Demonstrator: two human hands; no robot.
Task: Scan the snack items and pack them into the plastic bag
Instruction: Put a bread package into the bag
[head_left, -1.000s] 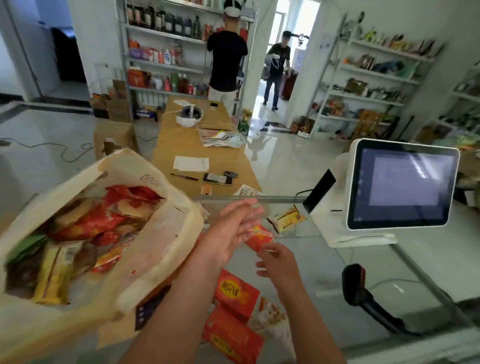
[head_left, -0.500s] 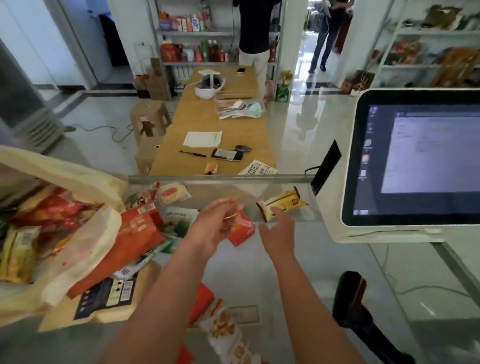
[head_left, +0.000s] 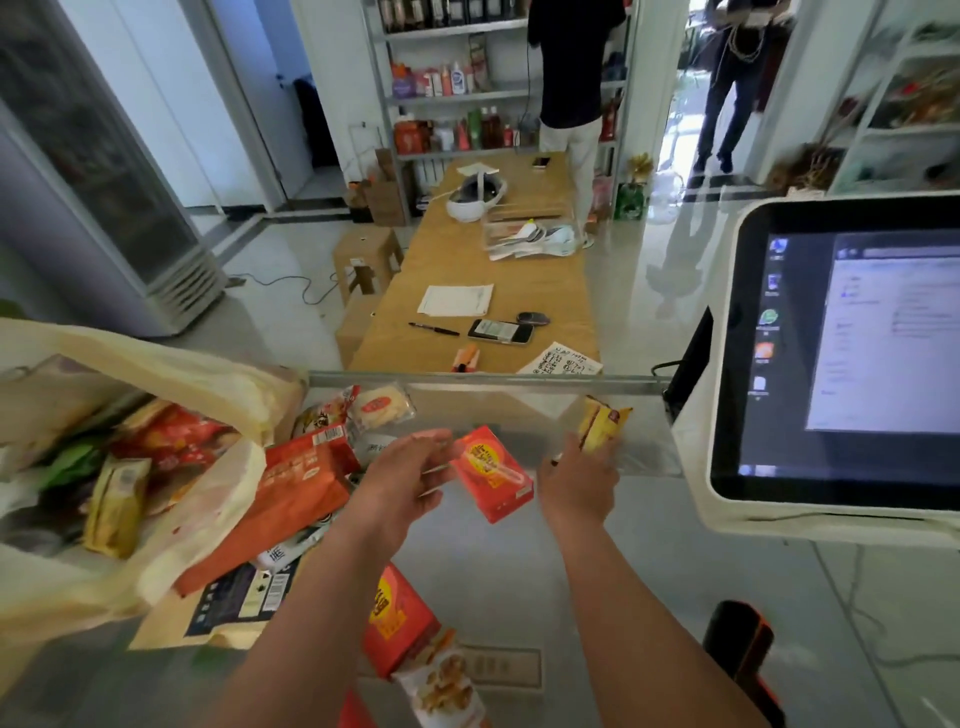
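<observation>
Over the glass counter (head_left: 498, 571), the left hand (head_left: 410, 483) holds a small red box (head_left: 493, 475) by its edge, tilted up in the air. Just beside it, the right hand (head_left: 582, 480) reaches a yellow snack pack (head_left: 605, 418) and touches it, but I cannot tell if it grips it. On the left, the plastic bag (head_left: 208, 376) lies open, full of snacks

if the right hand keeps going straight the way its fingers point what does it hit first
Most likely the yellow snack pack, just ahead of the right hand near the far edge of the counter; whether the fingertips touch it is unclear. The red box lies left of that line.
</observation>
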